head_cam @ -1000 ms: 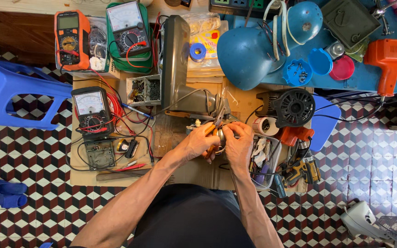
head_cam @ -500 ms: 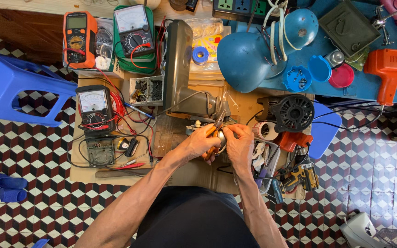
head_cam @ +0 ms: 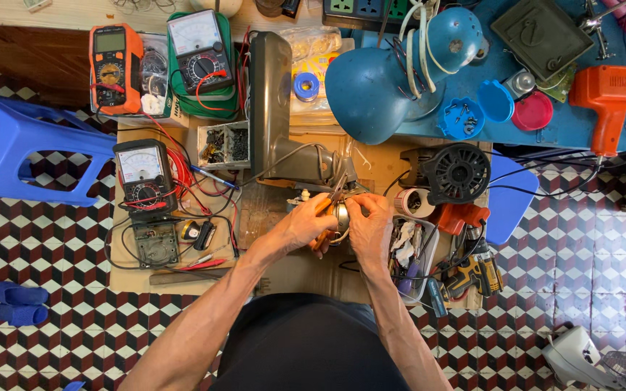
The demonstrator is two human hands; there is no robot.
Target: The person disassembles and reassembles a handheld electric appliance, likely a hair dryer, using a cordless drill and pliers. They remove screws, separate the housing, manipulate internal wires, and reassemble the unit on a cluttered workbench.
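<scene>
Here the left hand [head_cam: 304,226] grips orange-handled pliers [head_cam: 325,205], tips pointing away, while the right hand [head_cam: 371,228] pinches a small round metal part [head_cam: 341,217] held between both hands. Just beyond them lies a grey appliance housing [head_cam: 273,108]; left sits an analog meter [head_cam: 143,172], right a black fan motor [head_cam: 456,172].

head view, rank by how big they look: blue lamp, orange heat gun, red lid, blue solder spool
Largest to smallest:
1. blue lamp
2. orange heat gun
3. red lid
4. blue solder spool
</scene>
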